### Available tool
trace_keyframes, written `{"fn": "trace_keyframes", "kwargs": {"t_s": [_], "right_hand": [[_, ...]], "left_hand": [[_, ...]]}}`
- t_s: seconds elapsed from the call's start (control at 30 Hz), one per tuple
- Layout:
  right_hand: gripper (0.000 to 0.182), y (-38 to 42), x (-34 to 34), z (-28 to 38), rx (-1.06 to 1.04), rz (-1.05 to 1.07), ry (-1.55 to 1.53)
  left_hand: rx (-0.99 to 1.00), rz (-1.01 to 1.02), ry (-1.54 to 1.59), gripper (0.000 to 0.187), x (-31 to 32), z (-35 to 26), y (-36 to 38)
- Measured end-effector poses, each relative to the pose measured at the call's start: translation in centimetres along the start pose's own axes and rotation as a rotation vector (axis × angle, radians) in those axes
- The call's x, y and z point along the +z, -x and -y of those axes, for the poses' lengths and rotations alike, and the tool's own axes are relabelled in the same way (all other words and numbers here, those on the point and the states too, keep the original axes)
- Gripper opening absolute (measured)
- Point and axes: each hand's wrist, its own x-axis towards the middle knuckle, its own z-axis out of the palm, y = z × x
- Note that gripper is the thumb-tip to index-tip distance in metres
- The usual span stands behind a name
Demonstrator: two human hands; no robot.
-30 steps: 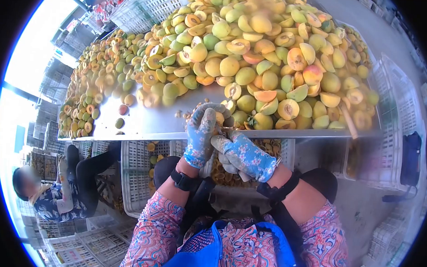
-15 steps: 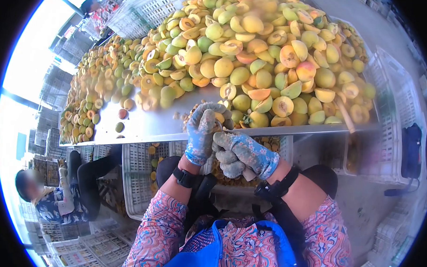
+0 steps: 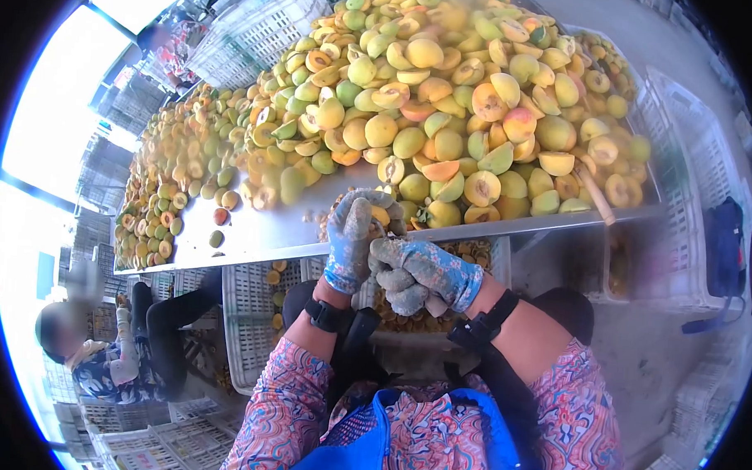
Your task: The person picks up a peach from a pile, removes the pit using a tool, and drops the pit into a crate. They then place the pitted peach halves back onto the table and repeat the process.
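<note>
Dark-blue patterned cloth covers the seated person [image 3: 110,371] over on the far left, and beside them the shiny metal tabletop [image 3: 269,227] begins, a great heap of yellow-green fruit [image 3: 446,113] spread along its back. Just at the front edge, the worker's left hand [image 3: 351,238] stands upright from a raised wrist, knuckles up, its gloved grip curled around a yellow fruit piece [image 3: 380,215]; too much of that piece is covered for me to tell its long axis. Close against it, the right hand [image 3: 424,274] reaches in slantwise from the right, forearm angled up and leftward, its grip clenched on a pale stub [image 3: 436,305] whose exposed end points down toward the worker's lap; its other end is hidden. Farther right, a wooden handle [image 3: 594,194] leans on the heap, long axis slanting down and rightward to the front edge, near a white crate [image 3: 681,270].
</note>
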Motion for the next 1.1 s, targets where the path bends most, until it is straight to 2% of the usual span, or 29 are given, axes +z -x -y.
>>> {"fn": "trace_keyframes", "kwargs": {"t_s": [0.07, 0.13, 0.17, 0.23, 0.3, 0.37, 0.43, 0.5, 0.57, 0.6, 0.63, 0.67, 0.73, 0.77, 0.8, 0.87, 0.93, 1.0, 1.03, 1.07, 1.1], "right_hand": [[0.027, -0.2, -0.2, 0.2, 0.005, 0.026, 0.007], [0.028, -0.5, -0.3, -0.2, -0.026, 0.005, 0.133], [0.028, -0.3, -0.4, -0.2, -0.033, 0.011, 0.132], [0.028, 0.7, -0.2, -0.1, 0.011, 0.147, -0.056], [0.027, 0.8, -0.1, -0.1, -0.002, 0.132, -0.046], [0.026, 0.7, 0.2, -0.1, -0.024, 0.118, -0.028], [0.025, 0.6, 0.3, -0.3, -0.120, -0.055, 0.225], [0.026, 1.3, 0.4, 0.0, -0.158, -0.050, 0.315], [0.026, 2.0, -0.1, 0.2, -0.185, -0.041, 0.408], [0.025, 2.4, -0.6, 0.4, -0.177, -0.102, 0.589], [0.028, 2.7, -1.0, 0.6, -0.168, -0.165, 0.771], [0.028, 3.1, -1.2, 0.9, -0.166, -0.159, 0.776], [0.037, 3.9, -1.2, 1.8, -0.012, -0.139, 1.320], [0.048, 3.6, -2.4, 0.8, -0.065, -0.188, 1.550], [0.053, 4.2, -2.2, 0.8, 0.103, -0.268, 1.618], [0.056, 4.5, -3.1, -0.3, 0.075, -0.289, 1.623], [0.054, 4.4, -3.4, -0.9, 0.087, -0.315, 1.740], [0.053, 3.9, -3.8, -0.9, 0.097, -0.355, 1.855], [0.050, 3.3, -4.1, -1.1, 0.131, -0.309, 1.868], [0.047, 2.9, -4.3, -1.1, 0.166, -0.268, 1.883], [0.044, 2.9, -3.6, -0.8, 0.095, -0.241, 1.843]], "left_hand": [[0.035, -0.011, -0.066, 0.042, 0.3, -0.2, 0.0], [-0.043, -0.086, 0.068, 0.044, 0.9, -0.5, 0.5], [-0.008, -0.063, 0.048, 0.044, 0.1, 0.2, 0.3], [0.016, -0.025, 0.050, 0.044, 0.4, 0.0, 0.4], [0.044, 0.008, 0.057, 0.044, 1.0, -0.2, 0.6], [-0.070, -0.066, 0.163, 0.044, 1.8, -0.5, 0.5], [-0.105, -0.096, 0.206, 0.043, 2.0, -0.1, 0.3], [-0.141, -0.128, 0.249, 0.043, 2.1, -0.1, -0.1], [-0.328, -0.118, 0.593, 0.042, 2.2, -0.5, -0.3], [-0.320, -0.121, 0.592, 0.042, 2.3, -0.8, -0.4], [-0.300, -0.169, 0.477, 0.043, 2.6, -1.1, -0.4], [-0.281, -0.219, 0.361, 0.043, 2.8, -1.5, -0.3], [-0.130, -0.260, 0.169, 0.043, 1.6, -2.5, -0.3], [-0.077, -0.280, 0.062, 0.044, 0.1, -3.4, 0.2], [-0.026, -0.301, -0.050, 0.044, -1.8, -4.8, 1.1], [0.011, -0.384, -0.194, 0.044, -6.8, -7.3, 3.4], [-0.111, -0.323, -0.416, 0.042, -12.1, -9.9, 6.0], [-0.089, -0.316, -1.245, 0.038, -18.0, -9.2, 6.6], [0.046, -0.256, -1.621, 0.044, -18.4, -9.8, 6.0], [0.045, -0.262, -1.622, 0.044, -18.7, -9.7, 4.6], [0.108, -0.223, -1.602, 0.047, -18.9, -8.9, 2.8]]}}
